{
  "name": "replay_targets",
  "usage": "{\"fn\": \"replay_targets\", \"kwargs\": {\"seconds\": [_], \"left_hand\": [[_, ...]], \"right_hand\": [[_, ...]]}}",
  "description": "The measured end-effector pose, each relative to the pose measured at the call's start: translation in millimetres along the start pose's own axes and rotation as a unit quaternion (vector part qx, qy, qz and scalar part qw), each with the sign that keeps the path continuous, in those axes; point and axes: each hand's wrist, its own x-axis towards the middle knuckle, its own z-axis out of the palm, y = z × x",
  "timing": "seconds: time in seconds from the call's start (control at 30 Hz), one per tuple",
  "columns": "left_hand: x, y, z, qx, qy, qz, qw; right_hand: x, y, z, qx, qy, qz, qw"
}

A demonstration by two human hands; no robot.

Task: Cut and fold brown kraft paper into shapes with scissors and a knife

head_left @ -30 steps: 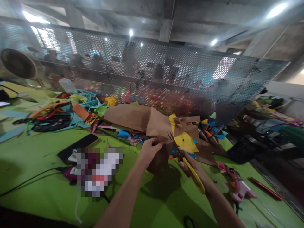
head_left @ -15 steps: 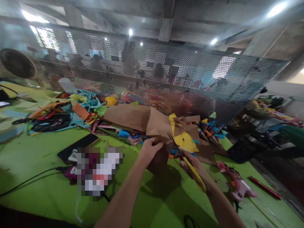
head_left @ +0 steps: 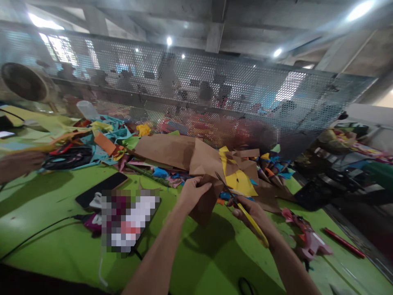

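Pinched in my left hand (head_left: 194,194) is a piece of brown paper (head_left: 206,207), which hangs down above the green tabletop. My right hand (head_left: 252,214) is closed around a pair of scissors (head_left: 250,221) with yellow handles. The dark blades point up and left, close to the paper's right edge; whether they touch it I cannot tell. Behind both hands lie larger sheets of brown paper (head_left: 172,151) and a yellow paper piece (head_left: 241,180).
At far left another person's hand (head_left: 21,166) reaches over colourful paper scraps (head_left: 113,131). A dark phone (head_left: 101,189) lies left of my arms. A pink glue gun (head_left: 315,243) and a red pen (head_left: 344,242) are at right. A perforated metal screen (head_left: 184,90) stands behind.
Another person's hand has come in at the far left, over the scraps. My hands, the brown paper and the scissors have barely moved.
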Motion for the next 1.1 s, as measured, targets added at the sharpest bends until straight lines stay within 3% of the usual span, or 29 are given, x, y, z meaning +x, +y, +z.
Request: {"fn": "replay_targets", "kwargs": {"seconds": [0.13, 0.37, 0.57, 0.67, 0.83, 0.9, 1.1], "left_hand": [[1.0, -1.4, 1.3, -0.029, 0.008, -0.013, 0.999], [3.2, -8.8, 10.6, -0.214, 0.106, -0.042, 0.97], [1.8, -9.9, 14.8, -0.234, 0.168, -0.067, 0.955], [-1.0, -10.4, 17.5, -0.226, 0.15, -0.074, 0.96], [-10.0, -12.5, 28.8, -0.151, -0.012, -0.128, 0.98], [-12.2, -12.7, 32.2, -0.14, -0.041, -0.12, 0.982], [-7.4, -11.5, 25.0, -0.136, 0.07, -0.1, 0.983]], "right_hand": [[1.2, 4.7, 2.6, 0.032, 0.026, 0.037, 0.998], [-5.2, -15.9, 13.3, 0.13, 0.084, 0.047, 0.987], [-3.8, -20.6, 29.8, 0.246, 0.11, 0.055, 0.961], [-3.2, -18.6, 29.8, 0.281, 0.153, 0.073, 0.945], [-3.0, -17.2, 23.5, 0.29, 0.185, 0.069, 0.936], [-3.3, -17.4, 22.7, 0.279, 0.185, 0.065, 0.94], [-6.8, -20.5, 22.7, 0.235, 0.139, 0.035, 0.961]]}}
